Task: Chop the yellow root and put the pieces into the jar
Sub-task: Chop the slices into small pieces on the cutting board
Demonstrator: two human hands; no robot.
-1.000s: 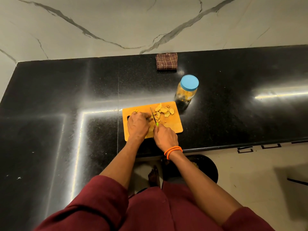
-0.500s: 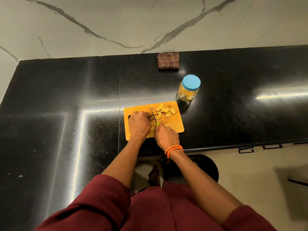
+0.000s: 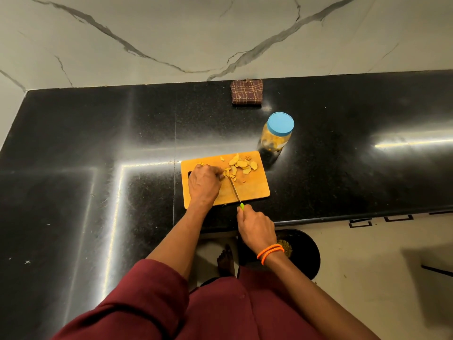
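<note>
Head view, left hand [image 3: 204,185] pinning yellow root [image 3: 226,172], right hand [image 3: 256,228] gripping knife [image 3: 234,190]

Glossy black speckled stone counter [image 3: 343,114], grey-veined white marble wall [image 3: 171,33], orange wooden cutting board [image 3: 250,190], blue-lidded clear plastic jar [image 3: 277,133], brown plaid folded cloth [image 3: 246,92].

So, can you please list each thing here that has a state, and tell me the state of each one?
jar: upright, blue lid on, yellow pieces inside
cutting board: flat on the counter
yellow root slices: cut, loose on the board
knife: blade tip down among the slices
left hand: closed over the root
right hand: closed on the knife handle
checked cloth: folded
</note>
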